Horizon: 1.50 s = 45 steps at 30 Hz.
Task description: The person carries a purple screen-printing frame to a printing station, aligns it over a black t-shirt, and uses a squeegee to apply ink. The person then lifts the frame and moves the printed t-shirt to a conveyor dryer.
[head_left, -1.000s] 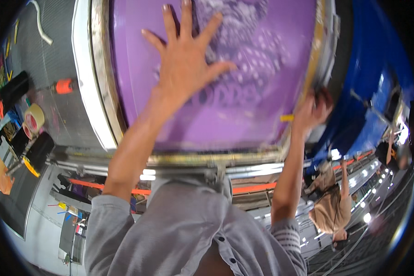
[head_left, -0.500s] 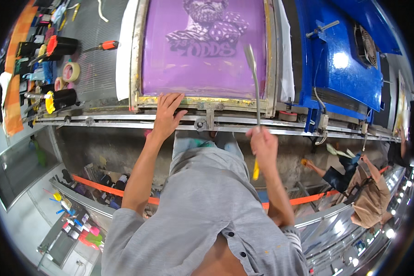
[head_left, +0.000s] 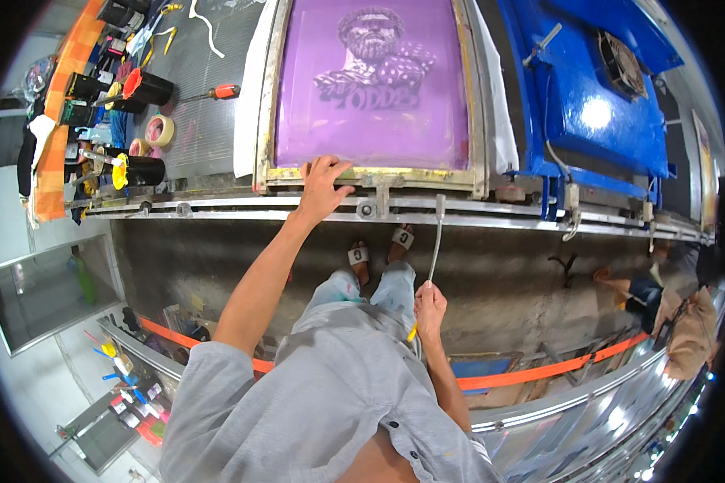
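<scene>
I keep the left hand (head_left: 321, 189) loosely open on the near edge of the purple silkscreen (head_left: 362, 137), far centre; the right hand (head_left: 431, 308) grips a yellow-handled spatula (head_left: 436, 251) that could scratch it if swung far carelessly.

I see a white wall (head_left: 44, 374) at left, with a dark framed pane (head_left: 36, 290). Grey-brown floor (head_left: 193, 249); lamps (head_left: 695, 409) lit near right.
</scene>
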### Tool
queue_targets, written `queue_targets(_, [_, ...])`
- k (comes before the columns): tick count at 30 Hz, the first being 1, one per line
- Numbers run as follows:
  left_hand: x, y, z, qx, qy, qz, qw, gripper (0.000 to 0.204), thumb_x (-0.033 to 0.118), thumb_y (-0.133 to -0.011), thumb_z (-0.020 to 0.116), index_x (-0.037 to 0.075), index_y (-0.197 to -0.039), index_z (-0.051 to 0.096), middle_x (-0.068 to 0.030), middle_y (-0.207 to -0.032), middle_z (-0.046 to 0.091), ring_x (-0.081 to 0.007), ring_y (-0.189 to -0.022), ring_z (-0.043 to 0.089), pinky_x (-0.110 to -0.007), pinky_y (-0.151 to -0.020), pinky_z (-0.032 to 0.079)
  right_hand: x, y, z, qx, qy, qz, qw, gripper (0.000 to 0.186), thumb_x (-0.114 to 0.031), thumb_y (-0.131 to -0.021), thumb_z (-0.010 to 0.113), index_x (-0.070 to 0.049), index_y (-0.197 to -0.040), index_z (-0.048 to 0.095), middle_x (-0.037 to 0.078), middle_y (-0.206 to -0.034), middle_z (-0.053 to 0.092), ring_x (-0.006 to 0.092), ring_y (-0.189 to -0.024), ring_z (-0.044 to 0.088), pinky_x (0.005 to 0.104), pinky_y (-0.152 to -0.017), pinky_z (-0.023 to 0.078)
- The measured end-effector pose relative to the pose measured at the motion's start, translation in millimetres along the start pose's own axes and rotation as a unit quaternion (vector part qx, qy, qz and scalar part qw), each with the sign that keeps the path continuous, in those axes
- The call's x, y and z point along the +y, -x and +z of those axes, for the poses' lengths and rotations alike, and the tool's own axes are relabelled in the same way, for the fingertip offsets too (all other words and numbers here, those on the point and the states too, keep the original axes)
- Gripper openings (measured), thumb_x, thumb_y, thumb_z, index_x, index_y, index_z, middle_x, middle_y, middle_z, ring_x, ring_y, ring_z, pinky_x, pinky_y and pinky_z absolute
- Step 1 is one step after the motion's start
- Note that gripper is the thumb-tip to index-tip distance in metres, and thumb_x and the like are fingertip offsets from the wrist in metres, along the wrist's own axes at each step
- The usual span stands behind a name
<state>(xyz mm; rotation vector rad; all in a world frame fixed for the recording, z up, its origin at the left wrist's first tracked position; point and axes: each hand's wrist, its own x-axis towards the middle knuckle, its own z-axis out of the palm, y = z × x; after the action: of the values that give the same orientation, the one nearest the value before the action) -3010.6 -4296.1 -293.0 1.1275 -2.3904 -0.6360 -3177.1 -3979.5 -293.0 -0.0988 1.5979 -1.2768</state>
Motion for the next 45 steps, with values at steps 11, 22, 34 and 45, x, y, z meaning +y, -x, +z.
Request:
queue_targets(11, [31,23,16,-0.006,0.014,-0.009,1.0,0.08,0.053,-0.079,0.073,0.002,-0.137,0.053,-0.0167,-0.148,0.044,-0.0357,-0.144,0.03,-0.07,-0.114,0.007,-186,112,34,-0.152,0.233,-0.263,0.924,0.057,-0.013,-0.091,0.064,-0.002,-0.143,0.047,0.007,-0.099,0.065,0.0092,-0.07,0.053,0.0257,-0.067,0.048])
queue_targets(22, [79,21,13,-0.039,-0.076,-0.146,0.986,0.116,0.061,-0.065,0.077,-0.007,-0.148,0.03,-0.0197,-0.158,0.025,-0.0351,-0.15,0.015,-0.078,-0.109,0.008,-284,54,101,-0.06,0.51,-0.282,0.811,0.03,-0.022,-0.095,0.055,0.001,-0.11,0.068,0.011,-0.063,0.066,0.0218,-0.058,0.063,0.0331,-0.061,0.049])
queue_targets(34, [-52,29,-56,0.217,-0.124,-0.306,0.919,0.049,0.033,-0.079,0.078,-0.001,-0.11,0.062,-0.0224,-0.115,0.059,-0.0382,-0.11,0.055,-0.051,-0.091,0.042,-317,23,31,-0.222,-0.049,-0.147,0.963,0.059,-0.039,-0.098,0.047,0.009,-0.131,0.053,0.006,-0.064,0.055,0.0084,-0.045,0.041,0.0221,-0.04,0.029])
queue_targets(45, [-119,12,-94,0.062,0.041,-0.545,0.835,0.068,0.062,-0.093,0.05,-0.001,-0.102,0.073,-0.0258,-0.106,0.069,-0.0367,-0.104,0.063,-0.051,-0.093,0.039,-155,10,53,-0.186,0.01,-0.082,0.979,0.015,-0.006,-0.088,0.06,-0.003,-0.102,0.055,0.002,-0.075,0.053,0.0112,-0.064,0.049,0.0253,-0.061,0.041])
